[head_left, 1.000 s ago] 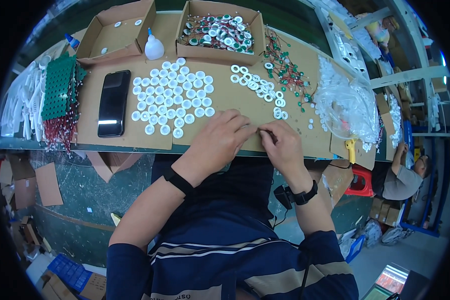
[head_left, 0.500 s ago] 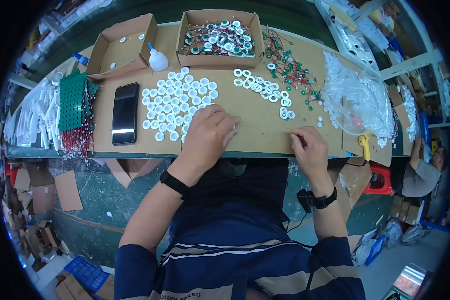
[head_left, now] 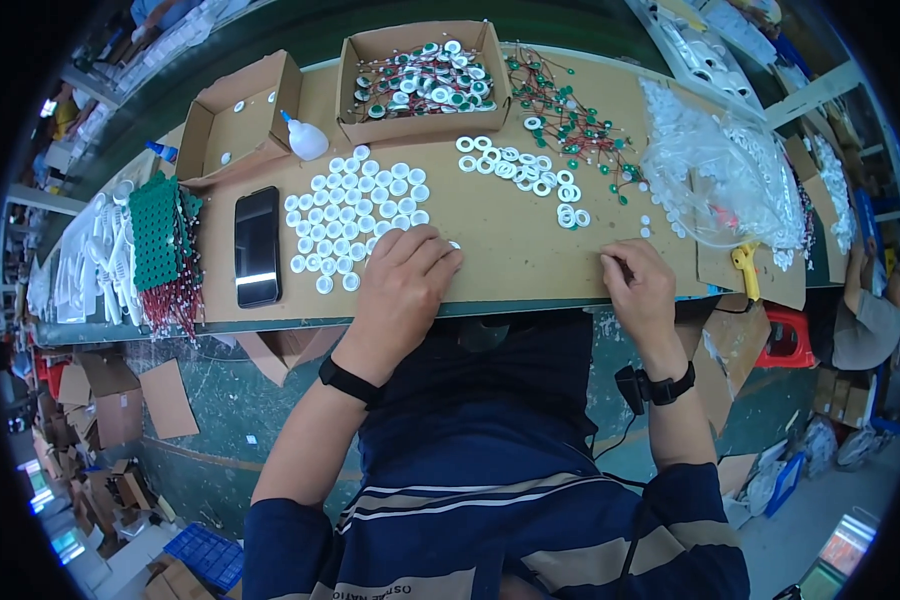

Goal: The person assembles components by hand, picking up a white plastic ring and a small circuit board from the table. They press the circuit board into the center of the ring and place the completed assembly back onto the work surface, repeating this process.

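Note:
My left hand lies palm down at the near right edge of a group of small white round caps. Its fingers are bent and held together; the thumb and whatever is under the palm are hidden. One white cap shows just past the fingertips. Apart from it, above the table's near edge, my right hand is closed, with thumb and curled forefinger close together; anything between them is too small to make out. White rings lie beyond and between the hands.
Behind stand a carton of wired white-and-green discs and a nearly bare carton. A squeeze bottle, a phone and green disc sheets are leftward. Rightward lie wired green discs, a clear bag and a yellow tool.
The whole view has shifted and turned slightly. My left hand has drawn back a little toward me, showing more of the cap by its fingertips. The right hand stays closed.

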Demonstrator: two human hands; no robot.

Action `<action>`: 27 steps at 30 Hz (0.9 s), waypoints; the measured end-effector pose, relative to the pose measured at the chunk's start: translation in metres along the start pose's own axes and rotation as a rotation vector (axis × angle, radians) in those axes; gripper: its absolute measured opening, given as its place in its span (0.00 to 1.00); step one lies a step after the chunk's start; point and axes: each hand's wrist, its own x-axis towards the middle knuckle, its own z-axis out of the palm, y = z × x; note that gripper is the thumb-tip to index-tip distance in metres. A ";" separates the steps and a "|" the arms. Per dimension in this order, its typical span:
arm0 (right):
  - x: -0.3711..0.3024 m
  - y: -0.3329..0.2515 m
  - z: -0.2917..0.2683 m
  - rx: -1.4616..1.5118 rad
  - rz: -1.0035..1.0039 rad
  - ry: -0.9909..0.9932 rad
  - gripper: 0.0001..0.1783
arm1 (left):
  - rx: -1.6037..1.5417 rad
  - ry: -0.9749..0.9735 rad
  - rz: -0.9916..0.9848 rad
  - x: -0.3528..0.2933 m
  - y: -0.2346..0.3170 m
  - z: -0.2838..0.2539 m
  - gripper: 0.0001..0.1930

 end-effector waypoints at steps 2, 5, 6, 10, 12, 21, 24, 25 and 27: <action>0.000 0.007 -0.007 -0.021 0.010 0.016 0.07 | 0.035 -0.052 0.027 0.008 0.003 -0.005 0.12; 0.001 0.020 -0.013 -0.061 -0.019 0.100 0.07 | 0.051 -0.051 0.021 0.009 0.002 -0.007 0.11; 0.002 0.027 -0.014 -0.077 -0.014 0.110 0.07 | 0.068 -0.041 -0.017 0.005 0.000 -0.009 0.11; 0.006 0.050 -0.023 -0.150 0.119 0.191 0.07 | 0.113 0.012 -0.056 -0.005 -0.003 -0.007 0.12; 0.011 0.052 -0.028 -0.182 0.159 0.187 0.08 | 0.160 -0.002 -0.091 -0.005 -0.005 -0.009 0.13; 0.009 0.057 -0.020 -0.327 0.021 0.154 0.09 | -0.034 0.015 -0.081 0.047 0.039 0.010 0.14; 0.006 0.051 -0.019 -0.271 0.073 0.122 0.09 | -0.178 -0.015 -0.053 0.075 0.056 0.037 0.15; 0.005 0.049 -0.019 -0.249 0.100 0.104 0.09 | -0.192 -0.047 -0.054 0.083 0.060 0.043 0.15; 0.000 0.047 -0.017 -0.235 0.072 0.115 0.08 | -0.225 -0.115 -0.056 0.094 0.064 0.056 0.16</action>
